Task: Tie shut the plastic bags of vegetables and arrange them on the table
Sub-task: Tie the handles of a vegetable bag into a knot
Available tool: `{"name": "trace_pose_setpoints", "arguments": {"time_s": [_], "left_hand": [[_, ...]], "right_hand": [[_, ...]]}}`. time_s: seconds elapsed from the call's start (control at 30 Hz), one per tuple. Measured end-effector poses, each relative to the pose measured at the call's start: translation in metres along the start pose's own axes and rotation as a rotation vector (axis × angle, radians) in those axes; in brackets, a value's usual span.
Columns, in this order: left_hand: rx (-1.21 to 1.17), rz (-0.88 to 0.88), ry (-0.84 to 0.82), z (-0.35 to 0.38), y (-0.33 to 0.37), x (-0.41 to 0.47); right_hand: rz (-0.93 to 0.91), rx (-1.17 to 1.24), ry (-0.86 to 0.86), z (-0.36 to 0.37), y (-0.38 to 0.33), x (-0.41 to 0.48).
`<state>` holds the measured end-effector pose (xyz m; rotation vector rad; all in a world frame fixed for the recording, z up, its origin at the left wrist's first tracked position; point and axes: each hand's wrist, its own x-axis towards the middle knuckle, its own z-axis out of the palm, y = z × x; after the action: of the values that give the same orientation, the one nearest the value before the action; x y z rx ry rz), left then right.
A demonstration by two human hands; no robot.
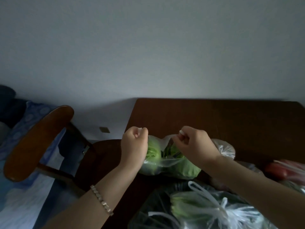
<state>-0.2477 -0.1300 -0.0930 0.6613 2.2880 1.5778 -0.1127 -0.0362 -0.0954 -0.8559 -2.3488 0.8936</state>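
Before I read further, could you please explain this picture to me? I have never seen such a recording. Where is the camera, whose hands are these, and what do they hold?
There is no machine here: a person works with two bare hands. The single picture comes from a camera worn on the head, which looks forward and down. The left hand and the right hand each pinch one handle of a clear bag of green leaves. This bag rests on the dark table and is not yet tied. Behind the right hand lies a knotted bag. Closest to the camera lies a second bag of greens, and at the right edge a red bag. A wooden chair stands left of the table.
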Motion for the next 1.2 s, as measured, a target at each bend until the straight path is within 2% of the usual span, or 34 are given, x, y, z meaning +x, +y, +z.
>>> {"name": "trace_pose_setpoints", "arguments": {"time_s": [0.1, 0.17, 0.23, 0.33, 0.4, 0.5, 0.57, 0.63, 0.7, 0.83, 0.93, 1.03, 1.1, 1.2], "left_hand": [[0.016, 0.006, -0.035, -0.007, -0.007, -0.020], [0.021, 0.010, -0.085, -0.011, -0.013, -0.034], [0.025, 0.059, -0.142, -0.011, -0.014, -0.050], [0.040, 0.202, -0.188, -0.005, -0.013, -0.066], [0.049, 0.252, -0.250, -0.001, -0.017, -0.068], [-0.015, 0.189, -0.398, 0.008, -0.026, -0.072], [0.022, 0.281, -0.339, 0.014, -0.033, -0.076], [0.061, 0.364, -0.270, 0.020, -0.040, -0.078], [0.029, 0.288, -0.306, 0.025, -0.045, -0.080], [-0.175, -0.053, -0.338, 0.028, -0.044, -0.075], [-0.220, -0.168, -0.334, 0.023, -0.042, -0.070], [-0.238, -0.269, -0.398, 0.022, -0.036, -0.067], [-0.193, -0.339, -0.441, 0.023, -0.030, -0.066], [-0.142, -0.355, -0.489, 0.024, -0.030, -0.061]], "right_hand": [[0.001, 0.024, 0.007, -0.004, 0.003, -0.024], [0.003, 0.051, 0.081, -0.007, 0.010, -0.035], [-0.078, 0.059, 0.132, -0.008, 0.015, -0.043], [-0.235, 0.047, 0.070, -0.002, 0.023, -0.055], [-0.273, 0.099, 0.010, 0.004, 0.029, -0.061], [-0.080, 0.377, -0.100, 0.003, 0.030, -0.063], [0.034, 0.502, -0.128, 0.006, 0.029, -0.060], [0.088, 0.503, -0.101, 0.016, 0.028, -0.056], [0.166, 0.475, -0.049, 0.027, 0.029, -0.053], [0.351, 0.562, -0.050, 0.035, 0.032, -0.050], [0.475, 0.594, -0.028, 0.041, 0.038, -0.054], [0.467, 0.567, -0.032, 0.044, 0.037, -0.058], [0.465, 0.622, -0.105, 0.045, 0.033, -0.058], [0.406, 0.605, -0.237, 0.043, 0.032, -0.057]]}}
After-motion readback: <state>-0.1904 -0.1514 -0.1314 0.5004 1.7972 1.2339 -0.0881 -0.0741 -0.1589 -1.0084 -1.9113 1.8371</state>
